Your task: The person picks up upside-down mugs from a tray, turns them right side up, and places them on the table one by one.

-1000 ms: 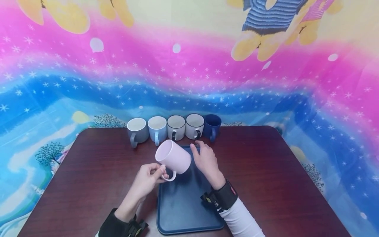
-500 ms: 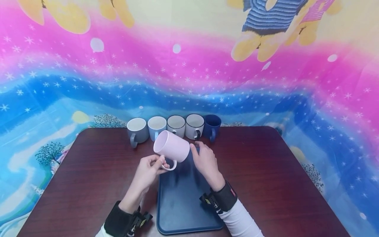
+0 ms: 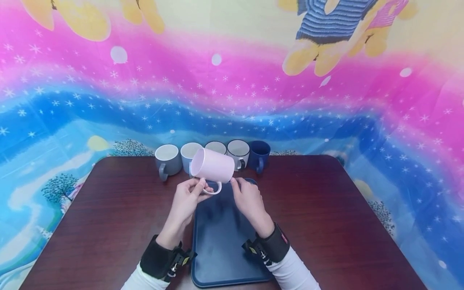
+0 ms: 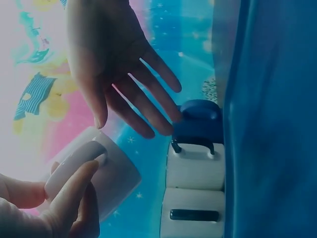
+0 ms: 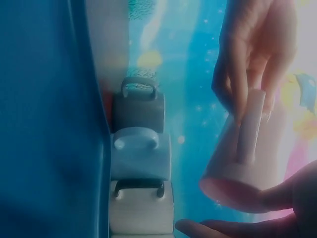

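Observation:
A pale pink mug [image 3: 216,165] hangs in the air, tipped on its side with its mouth to the left and its handle below. My left hand [image 3: 183,203] pinches that handle between thumb and fingers, as the left wrist view of the mug [image 4: 119,178] also shows. At the mug's base end is my right hand [image 3: 251,203], its thumb tip touching the base edge. In the left wrist view the fingers [image 4: 148,106] of that right hand are straight and spread, not wrapped around the mug. Underneath lies a dark blue tray [image 3: 226,245].
Along the table's back edge stand a grey mug [image 3: 169,162], a light blue mug [image 3: 185,163], two white mugs with dark rims [image 3: 237,158] and a navy mug [image 3: 261,159]. The raised pink mug partly covers the middle ones. A printed cloth [image 3: 232,96] hangs behind the table [image 3: 319,209].
My left hand has lifted the pink mug upward and away, tilting it closer to horizontal. The right hand has stayed nearly in place and now meets the mug's base.

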`<state>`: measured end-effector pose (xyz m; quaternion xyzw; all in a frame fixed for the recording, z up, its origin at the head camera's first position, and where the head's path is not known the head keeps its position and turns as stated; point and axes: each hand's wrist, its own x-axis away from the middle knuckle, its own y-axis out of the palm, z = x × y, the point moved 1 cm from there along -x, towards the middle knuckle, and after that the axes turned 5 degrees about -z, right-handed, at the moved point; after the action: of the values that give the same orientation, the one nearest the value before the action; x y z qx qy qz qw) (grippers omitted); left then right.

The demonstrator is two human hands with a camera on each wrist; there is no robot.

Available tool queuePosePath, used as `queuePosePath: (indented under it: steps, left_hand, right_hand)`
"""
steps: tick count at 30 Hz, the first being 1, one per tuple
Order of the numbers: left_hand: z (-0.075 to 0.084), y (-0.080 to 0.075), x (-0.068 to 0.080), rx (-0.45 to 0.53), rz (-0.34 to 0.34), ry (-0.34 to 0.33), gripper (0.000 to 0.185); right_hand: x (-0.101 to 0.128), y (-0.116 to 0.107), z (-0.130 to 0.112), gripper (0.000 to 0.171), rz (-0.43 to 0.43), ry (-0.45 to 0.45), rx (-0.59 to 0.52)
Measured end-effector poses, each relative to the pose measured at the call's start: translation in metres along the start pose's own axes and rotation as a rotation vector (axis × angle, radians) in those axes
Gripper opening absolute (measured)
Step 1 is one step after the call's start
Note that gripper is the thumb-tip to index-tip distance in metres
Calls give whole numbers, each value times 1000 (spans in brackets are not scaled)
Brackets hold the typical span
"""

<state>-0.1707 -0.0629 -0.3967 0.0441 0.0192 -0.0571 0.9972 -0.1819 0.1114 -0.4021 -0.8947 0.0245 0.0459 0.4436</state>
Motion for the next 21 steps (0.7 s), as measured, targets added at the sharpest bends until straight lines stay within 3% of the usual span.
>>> queuePosePath:
  steps: [15,21]
  left_hand:
    - [8,16,-11,79,3,77,23]
    - [9,21,-11,106,1,78,21]
  right_hand:
    - [0,-4,-11,48,-28,-68,-151]
    - [-3,-4,-11,47,-28,-78,-212]
